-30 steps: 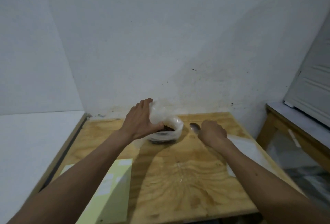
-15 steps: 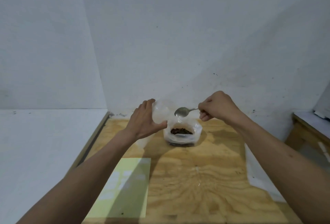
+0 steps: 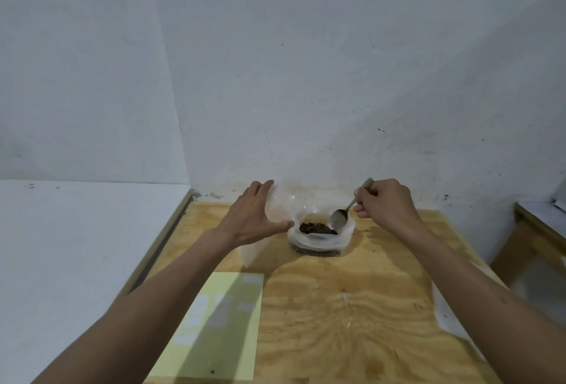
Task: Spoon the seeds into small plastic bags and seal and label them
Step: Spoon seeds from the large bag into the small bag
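Right hand [image 3: 386, 206] grips spoon [image 3: 340, 219] dipped into seeds [image 3: 315, 227]; left hand [image 3: 251, 217], fingers [image 3: 260, 188] curled, holds clear plastic bag [image 3: 277, 203].

Dull grey metal spoon [image 3: 339, 220] is catching a soft sheen below the right hand's [image 3: 386, 206] fingers. Thin clear plastic bag [image 3: 277, 203] is showing filmy and crinkled between the left hand's [image 3: 251, 219] fingers and thumb. Beneath, grainy matt plywood tabletop [image 3: 343, 307]; matt yellow-green label sheet [image 3: 220, 328].
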`<state>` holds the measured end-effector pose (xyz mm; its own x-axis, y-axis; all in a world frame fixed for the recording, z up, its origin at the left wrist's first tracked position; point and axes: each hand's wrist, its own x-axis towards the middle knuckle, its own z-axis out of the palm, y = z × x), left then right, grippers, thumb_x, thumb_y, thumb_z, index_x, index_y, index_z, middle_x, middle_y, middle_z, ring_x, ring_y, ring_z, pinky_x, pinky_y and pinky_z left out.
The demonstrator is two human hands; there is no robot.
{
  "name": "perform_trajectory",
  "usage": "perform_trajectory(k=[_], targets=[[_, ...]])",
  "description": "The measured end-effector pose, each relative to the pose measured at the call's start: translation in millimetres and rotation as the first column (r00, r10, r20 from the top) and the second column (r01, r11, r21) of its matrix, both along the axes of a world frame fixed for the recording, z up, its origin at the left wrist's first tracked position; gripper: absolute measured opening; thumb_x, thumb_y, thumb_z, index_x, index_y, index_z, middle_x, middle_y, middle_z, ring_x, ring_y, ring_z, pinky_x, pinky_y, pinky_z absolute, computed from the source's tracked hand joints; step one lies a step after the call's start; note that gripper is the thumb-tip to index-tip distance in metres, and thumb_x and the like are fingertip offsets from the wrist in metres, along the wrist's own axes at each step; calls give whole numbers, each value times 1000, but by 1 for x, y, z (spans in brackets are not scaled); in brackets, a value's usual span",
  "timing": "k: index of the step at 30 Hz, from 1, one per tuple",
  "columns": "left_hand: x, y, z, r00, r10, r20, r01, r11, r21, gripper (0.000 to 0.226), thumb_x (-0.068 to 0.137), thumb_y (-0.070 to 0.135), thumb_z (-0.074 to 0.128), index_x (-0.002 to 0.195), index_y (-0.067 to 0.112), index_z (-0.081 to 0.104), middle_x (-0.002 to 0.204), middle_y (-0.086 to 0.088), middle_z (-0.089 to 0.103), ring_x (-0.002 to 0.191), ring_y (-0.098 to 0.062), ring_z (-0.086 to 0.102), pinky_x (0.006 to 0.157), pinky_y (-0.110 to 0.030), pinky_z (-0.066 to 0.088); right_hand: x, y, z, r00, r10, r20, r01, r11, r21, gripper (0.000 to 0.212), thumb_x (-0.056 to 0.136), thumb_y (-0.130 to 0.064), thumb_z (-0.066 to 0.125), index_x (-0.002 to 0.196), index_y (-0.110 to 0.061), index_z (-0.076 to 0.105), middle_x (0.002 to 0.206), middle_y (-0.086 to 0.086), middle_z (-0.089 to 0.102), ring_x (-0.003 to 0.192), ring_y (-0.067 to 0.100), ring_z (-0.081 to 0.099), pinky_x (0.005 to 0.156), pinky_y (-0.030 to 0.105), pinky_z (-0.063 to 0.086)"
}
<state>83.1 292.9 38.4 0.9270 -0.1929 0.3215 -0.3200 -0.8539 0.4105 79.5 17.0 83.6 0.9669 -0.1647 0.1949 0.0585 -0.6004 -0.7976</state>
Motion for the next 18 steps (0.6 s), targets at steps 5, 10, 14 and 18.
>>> perform_trajectory(k=[5, 10, 14, 18], targets=[[3, -4, -4, 999, -27, -43, 28, 999, 32, 102, 79, 59, 75, 157, 17, 25, 141, -2, 42, 125, -21, 45, 101, -35, 42, 6, 8, -27, 998, -26, 63, 28, 999, -30, 40, 102, -15, 50, 74, 1, 73, 63, 7, 74, 61, 23, 74, 72, 45, 63], [6, -5, -10, 996, -36, -86, 46, 992, 120, 103, 76, 59, 78, 156, 17, 27, 139, -3, 44, 120, -23, 48, 94, -32, 42, 11, 17, -50, 987, -120, -104, 136, 977, 165, 29, 96, -8, 56, 77, 3, 73, 63, 10, 74, 58, 22, 74, 71, 44, 64], [8, -6, -13, 997, -29, -75, 37, 994, 106, 102, 77, 58, 78, 155, 16, 28, 140, -3, 44, 122, -22, 48, 93, -31, 41, 19, 16, -61, 962, -135, -238, 219, 901, 374, 21, 92, -5, 61, 77, 6, 70, 61, 14, 74, 62, 31, 76, 74, 49, 64], [12, -2, -14, 997, -36, -68, 42, 996, 82, 102, 77, 59, 77, 156, 18, 27, 141, -2, 44, 123, -21, 47, 96, -32, 43, 25, 7, -56, 958, -151, -242, 245, 870, 428, 17, 89, -5, 62, 80, 7, 70, 61, 15, 73, 63, 32, 76, 76, 50, 64]])
